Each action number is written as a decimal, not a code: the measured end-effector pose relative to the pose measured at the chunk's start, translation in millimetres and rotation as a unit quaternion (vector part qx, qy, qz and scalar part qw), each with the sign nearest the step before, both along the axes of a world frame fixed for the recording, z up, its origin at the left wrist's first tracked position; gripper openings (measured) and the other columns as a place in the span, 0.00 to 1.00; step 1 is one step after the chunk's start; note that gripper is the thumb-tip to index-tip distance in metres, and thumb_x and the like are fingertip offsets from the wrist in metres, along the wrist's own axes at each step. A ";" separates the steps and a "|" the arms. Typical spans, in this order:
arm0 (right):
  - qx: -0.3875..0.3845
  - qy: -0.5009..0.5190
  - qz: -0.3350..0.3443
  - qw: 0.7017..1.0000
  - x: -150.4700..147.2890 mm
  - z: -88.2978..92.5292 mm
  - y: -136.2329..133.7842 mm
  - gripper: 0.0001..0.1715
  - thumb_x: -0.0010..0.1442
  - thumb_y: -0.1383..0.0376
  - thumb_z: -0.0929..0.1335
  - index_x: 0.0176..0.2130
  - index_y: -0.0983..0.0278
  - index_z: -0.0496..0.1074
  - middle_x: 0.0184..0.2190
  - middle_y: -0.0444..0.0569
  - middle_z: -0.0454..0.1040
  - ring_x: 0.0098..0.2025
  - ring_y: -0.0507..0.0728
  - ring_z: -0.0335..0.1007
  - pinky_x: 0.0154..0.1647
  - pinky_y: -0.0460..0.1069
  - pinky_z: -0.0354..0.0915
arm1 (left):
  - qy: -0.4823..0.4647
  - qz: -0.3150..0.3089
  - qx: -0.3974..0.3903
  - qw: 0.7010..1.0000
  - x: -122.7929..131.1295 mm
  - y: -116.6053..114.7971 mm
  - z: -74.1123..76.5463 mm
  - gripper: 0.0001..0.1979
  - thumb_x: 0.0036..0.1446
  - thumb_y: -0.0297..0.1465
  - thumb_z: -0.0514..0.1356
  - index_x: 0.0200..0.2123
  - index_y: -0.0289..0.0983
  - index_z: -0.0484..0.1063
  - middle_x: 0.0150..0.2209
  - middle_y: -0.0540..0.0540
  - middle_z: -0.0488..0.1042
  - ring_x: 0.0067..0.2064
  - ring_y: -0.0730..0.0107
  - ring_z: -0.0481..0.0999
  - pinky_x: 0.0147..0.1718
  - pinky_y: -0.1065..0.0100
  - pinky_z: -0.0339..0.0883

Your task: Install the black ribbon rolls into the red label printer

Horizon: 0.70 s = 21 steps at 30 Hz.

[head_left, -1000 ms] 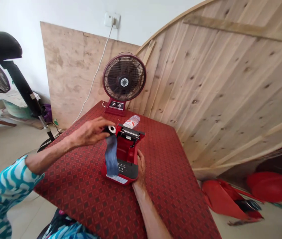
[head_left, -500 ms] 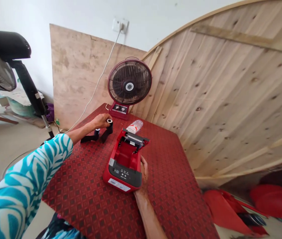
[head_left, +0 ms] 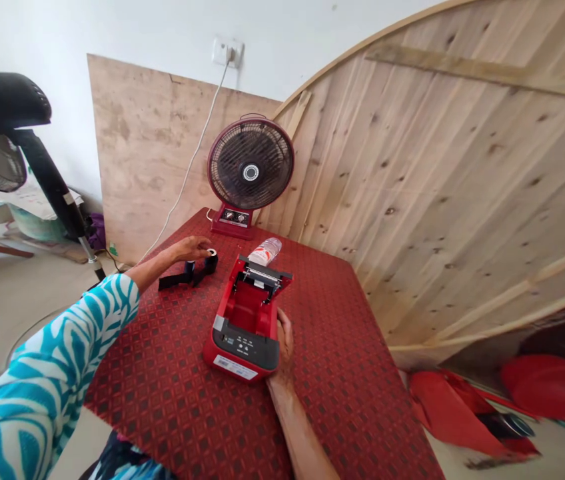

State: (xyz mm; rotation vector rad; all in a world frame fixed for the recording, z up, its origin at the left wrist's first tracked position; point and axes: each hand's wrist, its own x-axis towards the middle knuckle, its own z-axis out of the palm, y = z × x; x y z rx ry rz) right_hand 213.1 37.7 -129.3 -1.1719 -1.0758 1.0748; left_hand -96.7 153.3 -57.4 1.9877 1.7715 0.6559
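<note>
The left hand [head_left: 190,249] lay with fingers extended at the top of a black ribbon roll [head_left: 211,261], apparently touching it, though from this view whether it had closed could not be told. The roll's strip of black ribbon [head_left: 175,283] ran leftward on the red table cover [head_left: 162,373], below the wrist. The right hand [head_left: 285,341] pressed along the right wall of an open red printer [head_left: 245,340], whose long axis ran away from the person; its closure was also unclear, and the roll lay nearer the left hand, just left of the printer's far end.
</note>
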 end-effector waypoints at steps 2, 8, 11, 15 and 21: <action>0.005 -0.008 0.001 1.000 0.7 -1.3 0.1 0.31 0.56 0.47 0.63 0.53 0.60 0.69 0.52 0.50 0.74 0.51 0.60 0.70 0.48 0.52 0.65 | -0.036 -0.008 0.002 0.999 -20.5 -9.5 -2.9 0.25 0.54 0.41 0.56 0.52 0.33 0.70 0.50 0.40 0.76 0.50 0.59 0.75 0.47 0.66 0.67; -0.003 -0.005 0.010 1.000 1.5 -6.0 1.8 0.31 0.56 0.47 0.63 0.53 0.60 0.69 0.52 0.51 0.74 0.48 0.60 0.72 0.45 0.53 0.66 | -0.098 -0.064 -0.032 0.993 -57.1 -43.0 -22.0 0.28 0.48 0.42 0.59 0.52 0.35 0.71 0.48 0.42 0.78 0.49 0.58 0.75 0.46 0.64 0.68; 0.003 -0.005 -0.006 1.000 1.2 -9.9 4.3 0.31 0.56 0.48 0.63 0.53 0.60 0.69 0.48 0.50 0.76 0.46 0.60 0.72 0.44 0.54 0.66 | -0.133 -0.072 -0.033 0.988 -51.3 -50.9 -33.0 0.29 0.47 0.41 0.60 0.53 0.36 0.71 0.47 0.45 0.78 0.49 0.55 0.75 0.47 0.63 0.67; 0.028 -0.021 -0.020 0.999 1.3 -12.8 6.2 0.29 0.55 0.49 0.63 0.52 0.60 0.70 0.47 0.50 0.76 0.48 0.60 0.71 0.46 0.54 0.66 | -0.214 -0.049 -0.027 0.975 -38.8 -55.9 -42.7 0.27 0.46 0.43 0.62 0.49 0.35 0.73 0.46 0.45 0.78 0.50 0.54 0.75 0.50 0.61 0.66; 0.039 0.000 -0.006 0.999 -1.9 -9.8 3.0 0.29 0.56 0.49 0.63 0.53 0.59 0.70 0.48 0.49 0.76 0.49 0.59 0.71 0.48 0.54 0.65 | -0.326 0.001 0.000 0.945 -28.5 -75.3 -27.7 0.26 0.41 0.45 0.67 0.41 0.34 0.71 0.39 0.43 0.79 0.43 0.56 0.78 0.45 0.57 0.70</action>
